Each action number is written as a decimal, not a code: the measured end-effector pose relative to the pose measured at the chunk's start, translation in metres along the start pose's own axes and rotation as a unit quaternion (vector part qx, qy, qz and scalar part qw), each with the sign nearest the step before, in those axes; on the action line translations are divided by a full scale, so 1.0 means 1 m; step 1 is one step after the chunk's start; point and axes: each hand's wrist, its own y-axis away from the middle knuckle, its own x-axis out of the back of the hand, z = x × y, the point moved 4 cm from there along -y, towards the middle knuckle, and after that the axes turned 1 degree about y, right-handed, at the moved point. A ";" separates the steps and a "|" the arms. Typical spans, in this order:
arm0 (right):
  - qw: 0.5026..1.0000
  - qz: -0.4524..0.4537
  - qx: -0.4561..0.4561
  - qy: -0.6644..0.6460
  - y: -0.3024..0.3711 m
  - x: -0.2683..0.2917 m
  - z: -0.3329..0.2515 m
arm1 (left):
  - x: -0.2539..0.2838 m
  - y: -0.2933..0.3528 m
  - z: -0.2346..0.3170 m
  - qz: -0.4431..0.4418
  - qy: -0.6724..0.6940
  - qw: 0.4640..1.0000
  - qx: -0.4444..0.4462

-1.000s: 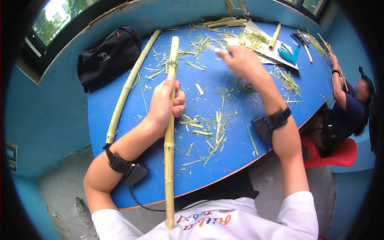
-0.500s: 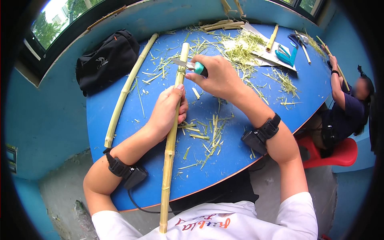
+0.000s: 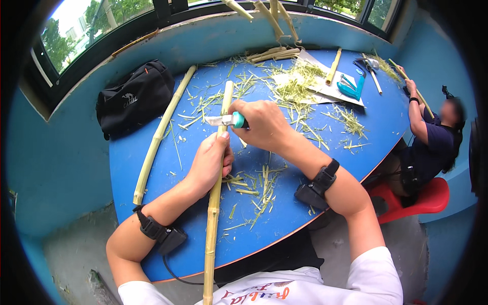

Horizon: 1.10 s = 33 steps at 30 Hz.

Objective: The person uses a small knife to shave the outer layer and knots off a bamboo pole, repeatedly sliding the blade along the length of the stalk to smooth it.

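My left hand point(image 3: 209, 160) is wrapped round a long bamboo pole point(image 3: 213, 203), which runs from my lap up over the table, its far end pointing away from me. My right hand point(image 3: 264, 123) grips a knife with a teal and black handle point(image 3: 238, 120). The knife's silver blade point(image 3: 217, 121) lies across the pole just beyond my left thumb. A second bamboo pole point(image 3: 161, 129) rests on the table left of my left forearm.
Shavings point(image 3: 300, 84) are heaped on white sheets across the blue table point(image 3: 129, 157). A black bag point(image 3: 134, 99) sits at the left edge. Teal pruning shears point(image 3: 352, 87) and a short bamboo piece point(image 3: 333, 67) lie far right. Another person point(image 3: 432, 132) sits at right holding a pole.
The knife in my right hand has come nearer along the pole, toward my left thumb. My left hand keeps its hold. The view has tilted up, showing more of the windows.
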 end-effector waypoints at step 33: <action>0.984 -0.070 -0.114 -0.117 -0.001 0.011 0.014 | -0.003 0.000 0.006 -0.019 -0.007 1.000 -0.006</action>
